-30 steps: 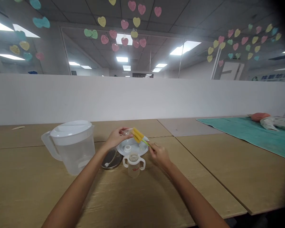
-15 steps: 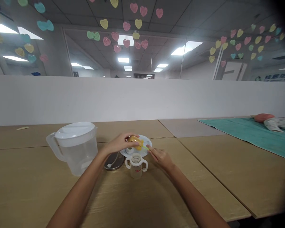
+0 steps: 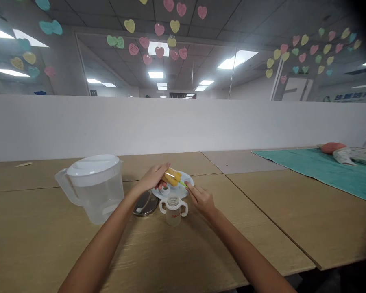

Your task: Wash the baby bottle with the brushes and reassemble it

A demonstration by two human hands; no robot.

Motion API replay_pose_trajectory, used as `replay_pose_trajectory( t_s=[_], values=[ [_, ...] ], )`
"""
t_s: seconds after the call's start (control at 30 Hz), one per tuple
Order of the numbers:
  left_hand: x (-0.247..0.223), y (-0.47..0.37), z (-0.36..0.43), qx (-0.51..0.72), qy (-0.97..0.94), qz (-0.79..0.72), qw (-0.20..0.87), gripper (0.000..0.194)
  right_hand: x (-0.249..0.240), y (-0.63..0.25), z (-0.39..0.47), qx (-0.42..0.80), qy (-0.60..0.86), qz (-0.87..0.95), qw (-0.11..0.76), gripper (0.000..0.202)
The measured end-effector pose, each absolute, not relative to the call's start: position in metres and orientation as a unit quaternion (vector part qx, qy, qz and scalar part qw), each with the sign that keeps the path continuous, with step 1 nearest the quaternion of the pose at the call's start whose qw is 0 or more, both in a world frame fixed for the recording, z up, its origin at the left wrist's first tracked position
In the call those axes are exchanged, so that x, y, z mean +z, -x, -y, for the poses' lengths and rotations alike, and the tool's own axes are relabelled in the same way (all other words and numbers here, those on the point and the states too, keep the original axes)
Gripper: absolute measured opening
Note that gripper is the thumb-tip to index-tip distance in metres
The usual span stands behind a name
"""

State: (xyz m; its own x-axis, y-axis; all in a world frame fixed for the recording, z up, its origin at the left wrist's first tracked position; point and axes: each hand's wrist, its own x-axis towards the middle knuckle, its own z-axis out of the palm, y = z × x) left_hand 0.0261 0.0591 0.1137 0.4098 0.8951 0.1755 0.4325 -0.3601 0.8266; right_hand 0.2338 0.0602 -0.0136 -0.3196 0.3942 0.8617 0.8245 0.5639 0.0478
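Note:
My left hand (image 3: 154, 178) is closed round a yellow, partly see-through cup-like piece (image 3: 172, 176), tilted above a white plate (image 3: 187, 190). My right hand (image 3: 202, 198) pinches a thin bright green stick (image 3: 183, 184), whose far end reaches the opening of the yellow piece. Below and between the hands stands an uncapped clear bottle (image 3: 173, 215) with two white handles and red print. A small white ring-like part (image 3: 164, 190) lies on the plate. Left of the bottle is a round dark metal-rimmed dish (image 3: 152, 207) with a tube ending in a white tip (image 3: 139, 210).
A large translucent lidded pitcher (image 3: 102, 195) stands to the left, handle outward. A green cloth (image 3: 317, 171) lies at the right with a red item (image 3: 332, 148) and patterned fabric (image 3: 355, 156). A low white wall (image 3: 183, 126) runs behind the table.
My left hand has turned the yellow piece and more of its side shows. My right hand and the green stick have shifted slightly. The whole view has moved a little.

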Motion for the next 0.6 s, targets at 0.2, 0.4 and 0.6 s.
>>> replay_pose_trajectory(
  t_s=[0.2,0.4,0.6],
  values=[
    [0.125,-0.009,-0.061,0.321,-0.793,-0.387,0.343,0.061,-0.016,-0.242,-0.066,-0.249,0.418,0.768,0.417,0.036],
    [0.124,0.024,-0.08,0.306,-0.818,-0.47,0.13,0.05,-0.024,-0.25,-0.075,-0.233,0.452,0.758,0.407,0.038],
    [0.094,0.039,-0.103,0.118,-0.754,-0.636,-0.119,0.039,-0.027,-0.257,-0.079,-0.207,0.486,0.733,0.429,0.039]
  ],
)
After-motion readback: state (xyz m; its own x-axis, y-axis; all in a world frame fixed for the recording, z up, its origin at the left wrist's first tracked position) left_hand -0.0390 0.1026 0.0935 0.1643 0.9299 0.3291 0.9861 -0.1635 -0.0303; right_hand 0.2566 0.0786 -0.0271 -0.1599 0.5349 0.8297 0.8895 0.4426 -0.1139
